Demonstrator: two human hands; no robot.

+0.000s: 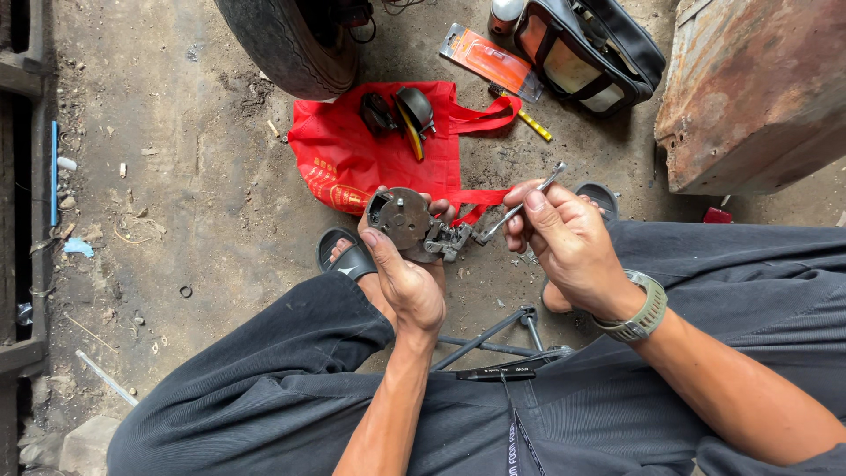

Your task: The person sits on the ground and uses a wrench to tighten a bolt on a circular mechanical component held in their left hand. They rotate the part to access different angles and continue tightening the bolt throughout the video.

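Person wore dark charcoal trousers (264,388), kinda dusty, and black slide sandals (345,257) with a pale mark on the strap. Olive-green chunky watch (636,313) sat on the right wrist. Bare forearms, no sleeves or gloves.

Around the red bag (352,163) you have one tyre (286,44) above it, two dark parts (398,113) lying on it, one orange blister pack (490,62) and one black tool pouch (589,48) to its right. Below it, your two hands hold one round metal part (404,219) and one small wrench (520,207); two sandals (345,257) flank them.
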